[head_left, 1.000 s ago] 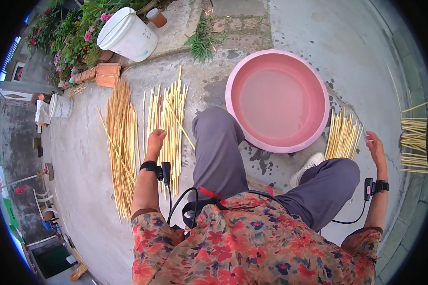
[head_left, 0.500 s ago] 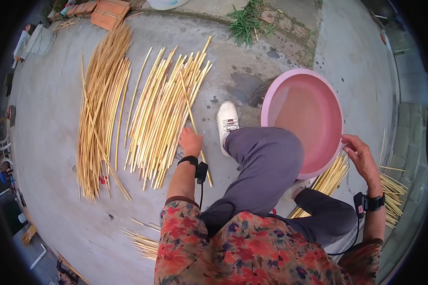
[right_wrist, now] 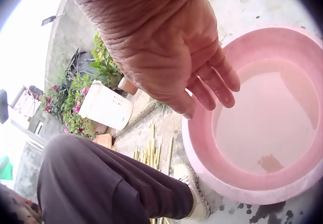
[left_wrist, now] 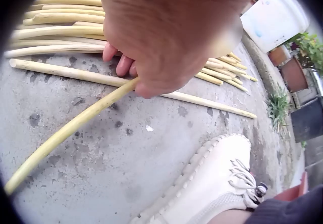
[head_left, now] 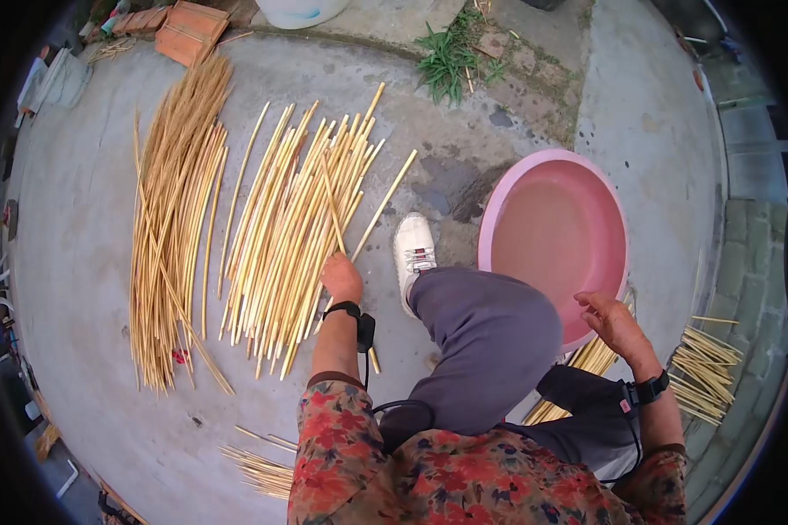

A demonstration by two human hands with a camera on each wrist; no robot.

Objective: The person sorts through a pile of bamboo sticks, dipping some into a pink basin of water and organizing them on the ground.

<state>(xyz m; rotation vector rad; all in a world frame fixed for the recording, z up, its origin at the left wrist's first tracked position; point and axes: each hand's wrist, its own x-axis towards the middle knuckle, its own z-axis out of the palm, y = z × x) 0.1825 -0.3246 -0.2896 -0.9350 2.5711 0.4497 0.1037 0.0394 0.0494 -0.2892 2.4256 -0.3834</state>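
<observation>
Your left grip [head_left: 342, 276] pinches one yellow stick [left_wrist: 65, 133] between thumb and finger, partway along its length, probably to keep it balanced. That stick lies aslant, its lower end jutting out past your wrist. Just beside it, a loose stick [left_wrist: 212, 103] rests on the concrete ground [head_left: 87, 219]. Next comes a wide row of sticks [head_left: 284, 236], laid side by side, which likely makes single ones easier to pick out. Your right grip [head_left: 617, 324] is relaxed and holds nothing, its fingers loosely spread over the edge of a pink tub [head_left: 547, 156] with shallow water in it; whether they touch, you cannot tell.

Your bent leg [head_left: 490, 332] and white shoe [head_left: 414, 249] stand between row and tub, blocking the straight way across. Farther left lies a bushy-topped bundle [head_left: 179, 227]; more sticks [head_left: 707, 372] lie beyond your right wrist.
</observation>
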